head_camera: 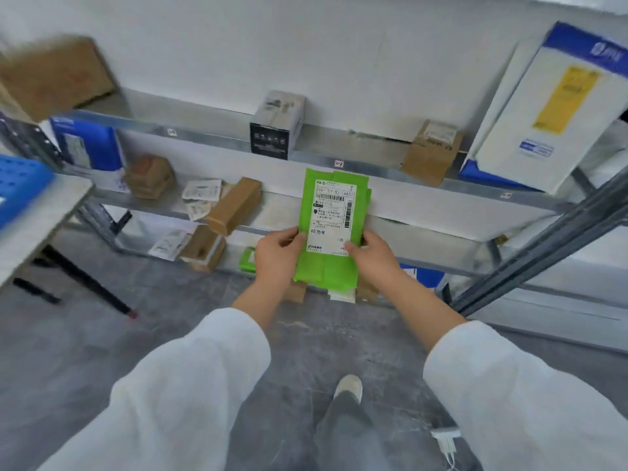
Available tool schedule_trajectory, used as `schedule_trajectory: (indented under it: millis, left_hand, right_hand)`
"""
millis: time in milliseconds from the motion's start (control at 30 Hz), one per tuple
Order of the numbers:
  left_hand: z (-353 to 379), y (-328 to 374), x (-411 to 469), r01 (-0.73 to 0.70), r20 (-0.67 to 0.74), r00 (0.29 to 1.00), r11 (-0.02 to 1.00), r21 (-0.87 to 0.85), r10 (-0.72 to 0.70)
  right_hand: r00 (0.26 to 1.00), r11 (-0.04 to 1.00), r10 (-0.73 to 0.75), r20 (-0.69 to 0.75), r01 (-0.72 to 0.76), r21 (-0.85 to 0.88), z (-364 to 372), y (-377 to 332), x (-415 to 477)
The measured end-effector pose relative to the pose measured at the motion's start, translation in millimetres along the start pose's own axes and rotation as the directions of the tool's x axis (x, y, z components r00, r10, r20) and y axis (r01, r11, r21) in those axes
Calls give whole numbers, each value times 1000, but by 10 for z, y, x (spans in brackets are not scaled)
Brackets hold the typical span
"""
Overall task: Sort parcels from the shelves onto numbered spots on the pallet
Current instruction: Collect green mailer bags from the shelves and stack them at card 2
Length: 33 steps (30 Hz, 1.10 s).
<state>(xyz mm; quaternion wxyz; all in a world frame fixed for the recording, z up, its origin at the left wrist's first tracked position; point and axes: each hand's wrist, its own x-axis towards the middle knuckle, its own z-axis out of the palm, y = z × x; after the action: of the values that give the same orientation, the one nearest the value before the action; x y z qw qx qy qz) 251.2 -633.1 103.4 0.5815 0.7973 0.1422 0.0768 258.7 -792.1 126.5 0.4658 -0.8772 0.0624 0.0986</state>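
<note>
I hold a flat green parcel [331,270] with a white shipping label upright in front of the metal shelves [210,136]. My left hand [277,254] grips its left edge and my right hand [372,251] grips its right edge, thumbs on the label. The parcel hangs in the air at the height of the lower shelves. No pallet or numbered spot is in view.
The shelves hold a black-and-grey box [277,125], brown cartons [431,153], a long brown box [234,205], a blue package [90,146] and a large white-and-blue mailer [543,113]. A table [37,219] with a blue crate [18,186] stands left. My shoe [348,385] is on the grey floor.
</note>
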Motion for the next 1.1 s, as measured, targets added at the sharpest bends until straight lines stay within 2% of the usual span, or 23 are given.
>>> schedule_trajectory:
  millis: [100,233,367,500,733,900,1100]
  left_hand:
    - [-558,82,-279,-14,-120,993,998,-60,6]
    - [-1209,96,-504,31,-248,966,985,-168,-72]
    - [-1815,27,-735,54,-404,905,978,-203,-134]
    - [-2331,-150,-892,106,-502,841,971,-216,-204]
    - [-2903,-237,-873,174,-646,708,958,-230,-284]
    - [-3279,-121,-613,167,-747,603,960,-224,-280]
    - [-3721,-30,-365,228,-838,486,962,-153,-249]
  right_hand:
    - [995,996,-88,45,89,-22,228,-409,-298]
    - [977,982,-181,117,185,-26,584,-902,-553]
    - [936,962,-264,232,274,-10,1088,-1228,-759]
    - [882,939,-320,345,343,-6,1592,-1488,-884]
    - [759,900,-377,531,435,17,2205,-1942,-802]
    - [629,832,-438,642,554,24,2598,-2494,-478]
    - [490,778,-483,726,620,99,3122,-3143,-262]
